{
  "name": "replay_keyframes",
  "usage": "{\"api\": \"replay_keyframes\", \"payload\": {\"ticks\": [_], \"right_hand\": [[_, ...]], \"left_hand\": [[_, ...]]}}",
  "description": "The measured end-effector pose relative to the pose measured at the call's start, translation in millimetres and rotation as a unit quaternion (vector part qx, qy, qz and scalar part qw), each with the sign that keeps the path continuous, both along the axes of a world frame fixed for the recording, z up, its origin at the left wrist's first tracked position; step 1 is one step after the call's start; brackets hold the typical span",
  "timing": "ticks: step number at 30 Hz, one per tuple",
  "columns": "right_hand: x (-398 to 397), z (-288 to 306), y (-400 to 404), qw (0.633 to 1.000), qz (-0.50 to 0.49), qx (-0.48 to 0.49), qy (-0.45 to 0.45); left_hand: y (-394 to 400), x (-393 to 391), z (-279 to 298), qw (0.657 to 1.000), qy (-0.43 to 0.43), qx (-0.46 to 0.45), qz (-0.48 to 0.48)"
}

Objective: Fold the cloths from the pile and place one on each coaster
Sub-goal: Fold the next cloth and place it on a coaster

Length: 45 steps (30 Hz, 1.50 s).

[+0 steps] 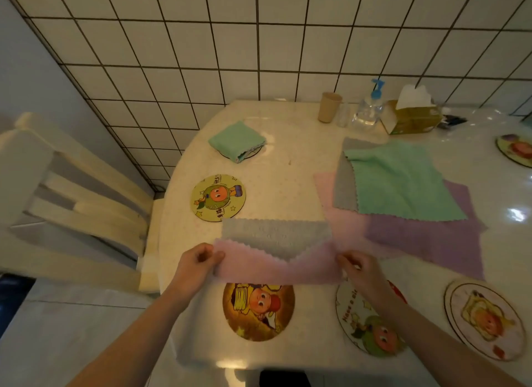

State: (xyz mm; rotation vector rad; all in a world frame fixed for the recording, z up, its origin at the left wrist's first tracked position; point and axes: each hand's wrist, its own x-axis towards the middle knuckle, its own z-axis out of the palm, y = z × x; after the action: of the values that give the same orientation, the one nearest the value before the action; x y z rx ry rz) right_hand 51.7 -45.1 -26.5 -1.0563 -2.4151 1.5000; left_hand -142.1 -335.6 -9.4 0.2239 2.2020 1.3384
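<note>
Cloth in hand: a pink-and-grey cloth [276, 251], pink face toward the person and grey face showing behind, held stretched just above the table [293, 162] near its front edge, over the brown coaster [258, 312].
Left hand [195, 264]: pinches the cloth's left edge between thumb and curled fingers.
Right hand [358, 268]: pinches the right edge in the same way; its fingertips are partly hidden by the fabric.
Handling, judged: the cloth sags between the two grips, so it is likely light, soft and limp, with no stiffness of its own; it should not slip or break, but it will collapse if either edge is let go.
Where to take hold, judged: the scalloped edges near the corners suit a fold best, since matched corners keep the halves square.
Pile [403, 191]: a green cloth on top, with grey, pink and purple ones spread flat beneath, to the right of centre.
Finished piece: a folded green cloth [236, 140] lies on a far coaster, whose rim shows beneath it.
Open coasters: the yellow coaster [218, 197], the brown one, the white coaster [365, 323] and the pale coaster [486, 320] carry no cloth.
</note>
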Motion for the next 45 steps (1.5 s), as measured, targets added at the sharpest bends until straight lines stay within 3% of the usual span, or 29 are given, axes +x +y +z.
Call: {"api": "replay_keyframes", "payload": {"ticks": [7, 16, 23, 25, 27, 29, 30, 33, 35, 39, 45], "right_hand": [[-50, -30, 36, 0.998, -0.051, -0.011, -0.023], [-64, -45, 43, 0.995, -0.038, 0.032, -0.086], [-71, -41, 44, 0.994, -0.058, 0.004, -0.094], [-68, -34, 43, 0.994, -0.073, 0.019, -0.081], [-57, -27, 40, 0.991, -0.046, 0.11, -0.059], [-40, -24, 31, 0.971, 0.065, 0.224, -0.052], [-32, -25, 24, 0.952, 0.14, 0.269, -0.048], [-12, -39, 8, 0.847, 0.347, 0.403, 0.0], [-7, -45, 6, 0.809, 0.396, 0.435, 0.009], [-11, -41, 7, 0.797, 0.405, 0.448, -0.012], [-24, -35, 4, 0.791, 0.41, 0.452, -0.033]], "left_hand": [[61, -44, -30, 0.997, 0.016, -0.04, 0.064], [69, -60, -53, 0.99, 0.044, -0.128, 0.047], [78, -68, -58, 0.976, 0.086, -0.197, 0.045], [77, -60, -51, 0.963, 0.134, -0.227, 0.059], [72, -45, -48, 0.923, 0.284, -0.261, 0.021], [69, -18, -47, 0.884, 0.393, -0.231, -0.098], [69, -3, -49, 0.876, 0.403, -0.192, -0.184], [71, 36, -66, 0.817, 0.407, -0.148, -0.382], [73, 46, -73, 0.79, 0.421, -0.177, -0.41], [68, 46, -77, 0.776, 0.438, -0.202, -0.407], [74, 48, -70, 0.802, 0.402, -0.218, -0.384]]}}
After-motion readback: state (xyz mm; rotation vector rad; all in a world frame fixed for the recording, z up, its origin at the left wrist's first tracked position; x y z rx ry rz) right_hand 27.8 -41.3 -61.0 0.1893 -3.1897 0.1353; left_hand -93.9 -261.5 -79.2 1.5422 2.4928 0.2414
